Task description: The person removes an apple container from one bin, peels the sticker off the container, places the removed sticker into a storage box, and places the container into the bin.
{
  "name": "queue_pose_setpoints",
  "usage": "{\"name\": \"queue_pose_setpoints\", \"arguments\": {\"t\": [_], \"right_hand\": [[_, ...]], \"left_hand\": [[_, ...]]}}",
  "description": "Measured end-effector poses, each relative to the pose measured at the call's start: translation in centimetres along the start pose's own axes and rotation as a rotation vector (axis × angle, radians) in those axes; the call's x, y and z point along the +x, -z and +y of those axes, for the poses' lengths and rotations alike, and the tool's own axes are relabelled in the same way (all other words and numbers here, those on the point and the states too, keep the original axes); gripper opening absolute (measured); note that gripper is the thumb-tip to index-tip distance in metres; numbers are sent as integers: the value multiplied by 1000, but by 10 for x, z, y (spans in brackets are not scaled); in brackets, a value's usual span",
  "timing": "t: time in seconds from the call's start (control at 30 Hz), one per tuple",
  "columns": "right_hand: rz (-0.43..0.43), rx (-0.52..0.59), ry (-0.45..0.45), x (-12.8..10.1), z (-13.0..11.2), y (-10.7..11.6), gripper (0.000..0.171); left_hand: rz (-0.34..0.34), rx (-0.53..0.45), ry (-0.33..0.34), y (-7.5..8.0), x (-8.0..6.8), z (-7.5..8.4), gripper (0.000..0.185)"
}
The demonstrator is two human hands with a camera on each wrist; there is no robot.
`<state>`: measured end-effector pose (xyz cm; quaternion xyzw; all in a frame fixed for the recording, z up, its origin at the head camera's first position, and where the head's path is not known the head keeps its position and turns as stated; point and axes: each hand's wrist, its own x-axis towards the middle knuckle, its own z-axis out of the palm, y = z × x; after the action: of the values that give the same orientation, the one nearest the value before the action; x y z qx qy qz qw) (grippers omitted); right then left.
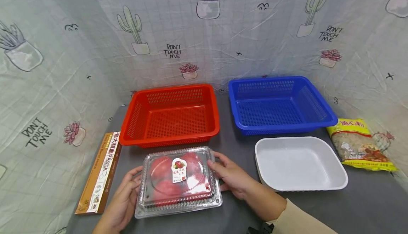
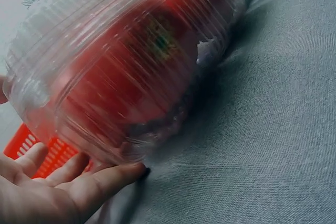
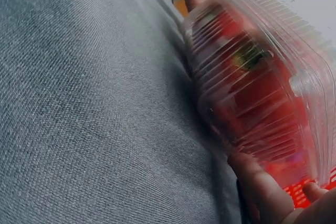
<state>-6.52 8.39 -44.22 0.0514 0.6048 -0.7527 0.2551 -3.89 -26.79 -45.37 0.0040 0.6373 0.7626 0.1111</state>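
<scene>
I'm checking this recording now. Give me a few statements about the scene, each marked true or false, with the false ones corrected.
1. The left grip and right grip both touch the clear container. True.
2. The clear container stands uncovered. False: its lid is on.
3. In the head view, the red basket stands left of the blue basket. True.
4. The clear container sits inside the red basket. False: it is in front of it.
5. The white tray is right of the clear container. True.
6. The clear container bears no label. False: a white sticker is on top.
</scene>
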Motion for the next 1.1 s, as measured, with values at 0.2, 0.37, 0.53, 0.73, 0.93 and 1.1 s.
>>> {"name": "queue_pose_setpoints", "arguments": {"t": [0.2,0.37,0.53,0.73,0.93,1.1], "right_hand": [[45,-42,18,-1,-2,-6,68],[71,-78,43,-1,-3,-8,67],[57,-81,47,1,-5,-5,68],[83,-138,70,5,-19,1,66],[79,-242,103,3,-34,6,63],[107,-385,123,3,-48,9,60]], "left_hand": [[23,61,56,3,1,5,44],[52,151,98,5,3,15,49],[40,191,115,4,8,24,55],[48,258,113,4,10,29,60],[43,397,65,3,11,36,59],[24,529,-39,1,10,46,60]]}}
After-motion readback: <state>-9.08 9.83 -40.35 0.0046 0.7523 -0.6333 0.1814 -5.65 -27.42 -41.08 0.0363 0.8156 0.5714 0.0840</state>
